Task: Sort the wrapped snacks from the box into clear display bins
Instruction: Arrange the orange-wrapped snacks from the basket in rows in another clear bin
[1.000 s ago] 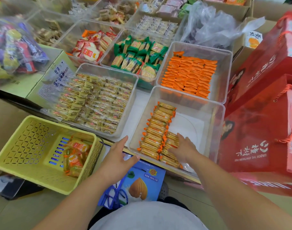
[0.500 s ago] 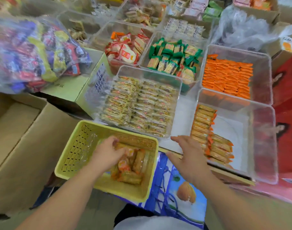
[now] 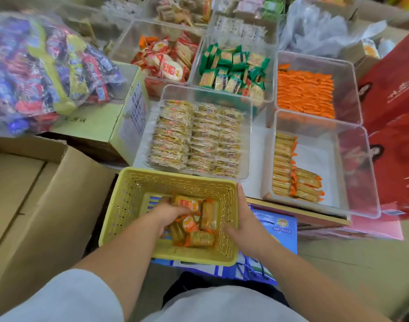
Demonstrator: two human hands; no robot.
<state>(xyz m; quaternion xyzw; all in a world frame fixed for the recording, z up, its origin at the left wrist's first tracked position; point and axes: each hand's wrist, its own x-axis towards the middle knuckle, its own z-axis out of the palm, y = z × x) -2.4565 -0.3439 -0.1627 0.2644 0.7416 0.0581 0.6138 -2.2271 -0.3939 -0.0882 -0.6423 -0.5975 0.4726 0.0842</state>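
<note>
A yellow perforated basket (image 3: 133,194) sits in front of me, with several orange-wrapped snack packets (image 3: 203,228) in its bottom. My left hand (image 3: 168,212) is down inside the basket, its fingers curled over some of those packets. My right hand (image 3: 243,219) straddles the basket's right wall, thumb inside and fingers outside along the rim. To the right stands a clear display bin (image 3: 361,182) with rows of the same orange-edged packets (image 3: 285,168) along its left side.
More clear bins hold pale cracker packs (image 3: 199,135), orange packets (image 3: 303,91), green packets (image 3: 233,68) and red-white packets (image 3: 168,61). A cardboard box (image 3: 47,194) is at left, a candy bag (image 3: 36,73) behind it. Red gift boxes (image 3: 396,135) line the right. A blue bag (image 3: 275,226) lies under the basket.
My right hand left the clear bin and came to the basket's right wall. My left hand went into the basket and closed on packets. The view swung left.
</note>
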